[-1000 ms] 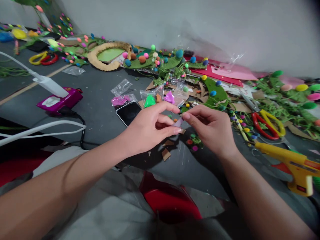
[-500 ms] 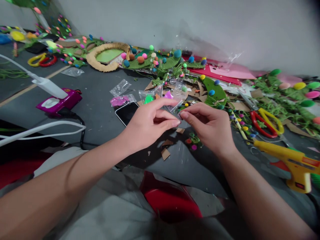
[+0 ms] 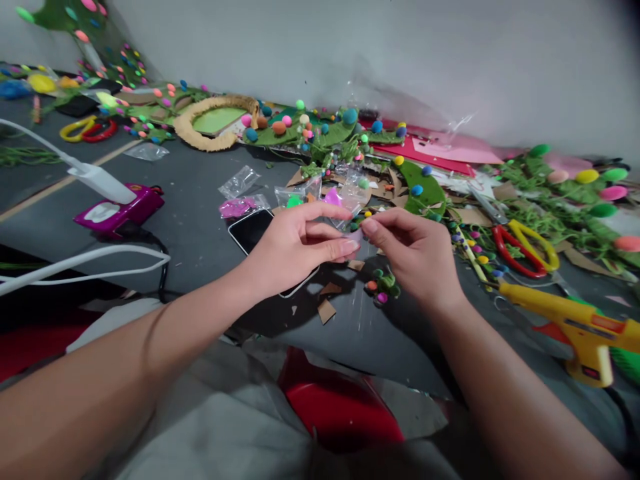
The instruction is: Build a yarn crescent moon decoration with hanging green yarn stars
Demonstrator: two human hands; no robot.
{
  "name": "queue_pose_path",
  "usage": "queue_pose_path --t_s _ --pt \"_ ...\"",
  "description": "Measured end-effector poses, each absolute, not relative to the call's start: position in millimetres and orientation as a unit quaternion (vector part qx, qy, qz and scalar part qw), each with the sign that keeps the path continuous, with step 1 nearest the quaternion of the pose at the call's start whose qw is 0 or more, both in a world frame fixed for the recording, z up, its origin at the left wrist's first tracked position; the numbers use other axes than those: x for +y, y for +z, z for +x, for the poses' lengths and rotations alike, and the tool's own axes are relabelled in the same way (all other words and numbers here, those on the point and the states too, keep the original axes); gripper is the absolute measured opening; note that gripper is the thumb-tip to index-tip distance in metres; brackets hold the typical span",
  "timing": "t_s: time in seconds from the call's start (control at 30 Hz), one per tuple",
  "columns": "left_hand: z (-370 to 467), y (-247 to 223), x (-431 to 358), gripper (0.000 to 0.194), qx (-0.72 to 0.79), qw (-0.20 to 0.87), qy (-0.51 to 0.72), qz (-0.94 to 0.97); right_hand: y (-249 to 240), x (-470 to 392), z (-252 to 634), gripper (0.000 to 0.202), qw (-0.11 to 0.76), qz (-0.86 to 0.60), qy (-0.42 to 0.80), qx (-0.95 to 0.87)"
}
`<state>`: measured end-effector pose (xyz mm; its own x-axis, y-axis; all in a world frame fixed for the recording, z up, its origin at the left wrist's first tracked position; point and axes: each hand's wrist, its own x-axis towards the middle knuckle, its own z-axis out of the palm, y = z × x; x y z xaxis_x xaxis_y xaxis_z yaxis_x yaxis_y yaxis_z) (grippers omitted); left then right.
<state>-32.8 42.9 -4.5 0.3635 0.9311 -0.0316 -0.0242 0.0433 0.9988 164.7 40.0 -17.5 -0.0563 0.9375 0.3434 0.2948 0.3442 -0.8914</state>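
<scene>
A small pale lilac strip is pinched between the thumb and fingers of my left hand. My right hand has its thumb and index finger closed at the strip's other end. What the strip is made of I cannot make out. Under my left hand lies a phone, partly covered. Just below my right hand, a little green cluster with orange and purple pompoms rests on the grey table. Brown cardboard scraps lie below my left fingertips.
A yellow glue gun and red-yellow scissors lie on the right. Pompom-covered green leaves and a tan ring line the wall. At left sits a purple power adapter with white cables. Small plastic bags lie beyond the phone.
The lilac strip now shows between my fingertips, and my left fingers have closed on it. My right hand has shifted slightly. The whole view has moved a little.
</scene>
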Motion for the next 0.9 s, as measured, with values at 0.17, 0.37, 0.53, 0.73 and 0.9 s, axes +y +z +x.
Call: queue_pose_path --t_s 0.17,0.37,0.53,0.73,0.9 --pt "-34.3 -4.3 39.1 0.058 0.375 0.646 0.373 0.551 -17.5 41.3 170.2 0.021 0.506 -0.448 0.353 -0.646" --pt "-36.9 -6.3 38.0 0.062 0.375 0.613 0.392 0.574 -21.2 36.2 157.8 0.018 0.481 -0.402 0.364 -0.689" --pt "-37.2 -5.1 39.4 0.050 0.403 0.519 0.401 0.639 -16.5 35.2 156.2 0.010 0.480 -0.410 0.365 -0.684" --pt "-39.0 -6.0 36.0 0.054 0.389 0.539 0.382 0.642 -15.8 40.9 168.9 0.017 0.499 -0.487 0.338 -0.632" --pt "-39.9 -9.3 35.7 0.063 0.352 0.594 0.384 0.613 -18.7 38.3 166.1 0.029 0.466 -0.429 0.402 -0.661"
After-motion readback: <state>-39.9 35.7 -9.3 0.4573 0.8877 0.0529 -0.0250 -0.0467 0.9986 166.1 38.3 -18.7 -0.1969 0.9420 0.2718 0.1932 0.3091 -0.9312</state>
